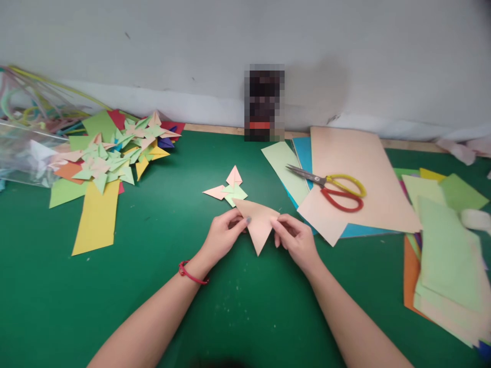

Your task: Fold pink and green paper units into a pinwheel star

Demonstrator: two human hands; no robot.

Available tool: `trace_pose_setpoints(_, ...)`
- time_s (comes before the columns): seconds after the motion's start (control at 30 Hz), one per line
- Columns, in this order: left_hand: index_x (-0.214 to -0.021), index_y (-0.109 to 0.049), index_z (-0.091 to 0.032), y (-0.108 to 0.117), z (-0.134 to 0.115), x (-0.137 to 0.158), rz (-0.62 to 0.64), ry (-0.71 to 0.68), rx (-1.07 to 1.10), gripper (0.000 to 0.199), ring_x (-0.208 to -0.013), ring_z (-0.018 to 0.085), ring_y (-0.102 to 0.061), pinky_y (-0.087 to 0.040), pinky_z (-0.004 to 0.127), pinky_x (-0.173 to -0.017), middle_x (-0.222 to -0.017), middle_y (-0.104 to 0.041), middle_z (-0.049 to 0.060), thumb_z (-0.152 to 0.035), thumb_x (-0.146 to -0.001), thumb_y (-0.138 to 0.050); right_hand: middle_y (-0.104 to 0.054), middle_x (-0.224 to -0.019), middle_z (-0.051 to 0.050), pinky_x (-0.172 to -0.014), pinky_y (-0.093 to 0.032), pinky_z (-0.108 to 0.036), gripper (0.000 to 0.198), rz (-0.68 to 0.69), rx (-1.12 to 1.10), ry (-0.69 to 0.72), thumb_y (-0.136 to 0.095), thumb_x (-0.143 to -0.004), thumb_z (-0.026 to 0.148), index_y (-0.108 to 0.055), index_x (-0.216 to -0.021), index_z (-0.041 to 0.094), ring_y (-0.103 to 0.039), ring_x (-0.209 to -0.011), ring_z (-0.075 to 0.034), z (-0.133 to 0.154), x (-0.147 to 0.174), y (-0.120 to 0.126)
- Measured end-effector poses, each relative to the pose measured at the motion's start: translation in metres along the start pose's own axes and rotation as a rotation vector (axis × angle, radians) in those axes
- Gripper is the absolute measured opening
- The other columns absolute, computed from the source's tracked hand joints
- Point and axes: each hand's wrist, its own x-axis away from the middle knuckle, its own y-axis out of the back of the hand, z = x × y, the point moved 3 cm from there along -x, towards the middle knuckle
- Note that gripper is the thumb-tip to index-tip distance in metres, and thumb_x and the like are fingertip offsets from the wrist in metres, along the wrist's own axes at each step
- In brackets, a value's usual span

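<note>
Between my two hands is a peach sheet of paper (258, 225), folded to a triangle whose point faces me. My left hand (226, 231) pinches its left side, thumb on top. At its right corner my right hand (294, 236) grips it the same way, with the fingers closed. Just beyond the paper lies a partly assembled origami star (235, 193) on the green table, with peach points and a pale green middle. The folded triangle overlaps its near edge in view, so part of the star is hidden.
Scissors (326, 185) with yellow and red handles rest on peach sheets (353, 148) at the right. Stacked pale green paper (448, 255) lies farther right. Folded paper stars (111, 158) pile up at left, beside a clear plastic bag (26, 153). A pixelated object (264, 102) stands against the wall.
</note>
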Motion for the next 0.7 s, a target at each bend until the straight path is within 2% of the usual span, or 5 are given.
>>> trace_pose_setpoints(0.13, -0.1, -0.062, -0.017, -0.001, 0.0, -0.001, 0.076, 0.015, 0.009, 0.025, -0.072, 0.016, -0.06, -0.049, 0.026, -0.065, -0.083, -0.066, 0.005, -0.031, -0.082, -0.054, -0.057, -0.064, 0.001, -0.037, -0.036, -0.022, 0.023, -0.029, -0.096, -0.004, -0.054, -0.081, 0.039, -0.058, -0.092, 0.019, -0.044, -0.039, -0.007, -0.001, 0.0, 0.002)
trace_pose_setpoints(0.23, -0.107, -0.058, -0.017, -0.002, -0.002, 0.0, 0.136, 0.005, -0.011, 0.028, -0.068, 0.015, -0.057, -0.048, 0.026, -0.065, -0.076, -0.064, 0.003, -0.03, -0.082, -0.052, -0.061, -0.078, -0.001, -0.039, -0.039, -0.021, 0.026, 0.025, -0.088, -0.019, -0.059, -0.078, 0.038, -0.057, -0.097, 0.02, -0.047, -0.045, -0.008, -0.002, 0.0, 0.0)
trace_pose_setpoints(0.4, -0.113, -0.055, -0.016, -0.004, -0.007, 0.004, 0.163, -0.037, -0.015, 0.032, -0.066, 0.015, -0.056, -0.047, 0.025, -0.062, -0.074, -0.062, 0.004, -0.029, -0.085, -0.049, -0.058, -0.071, 0.0, -0.041, -0.039, -0.021, 0.024, 0.109, -0.002, -0.047, -0.058, -0.079, 0.038, -0.059, -0.094, 0.02, -0.048, -0.049, -0.009, 0.0, 0.001, 0.0)
trace_pose_setpoints(0.57, -0.121, -0.05, -0.017, -0.007, -0.011, 0.007, 0.236, -0.102, -0.124, 0.037, -0.06, 0.014, -0.052, -0.043, 0.023, -0.059, -0.066, -0.058, 0.001, -0.027, -0.086, -0.046, -0.058, -0.071, -0.001, -0.036, -0.032, -0.02, 0.022, 0.097, -0.01, -0.072, -0.056, -0.079, 0.04, -0.06, -0.082, 0.019, -0.047, -0.048, -0.009, 0.001, 0.0, 0.002)
trace_pose_setpoints(0.7, -0.123, -0.048, -0.016, -0.007, -0.01, 0.007, 0.223, -0.122, -0.161, 0.039, -0.058, 0.013, -0.05, -0.041, 0.023, -0.058, -0.062, -0.055, -0.001, -0.027, -0.086, -0.047, -0.056, -0.067, 0.0, -0.037, -0.032, -0.02, 0.022, 0.088, -0.004, -0.075, -0.056, -0.079, 0.04, -0.059, -0.078, 0.018, -0.046, -0.047, -0.009, 0.001, -0.001, 0.003)
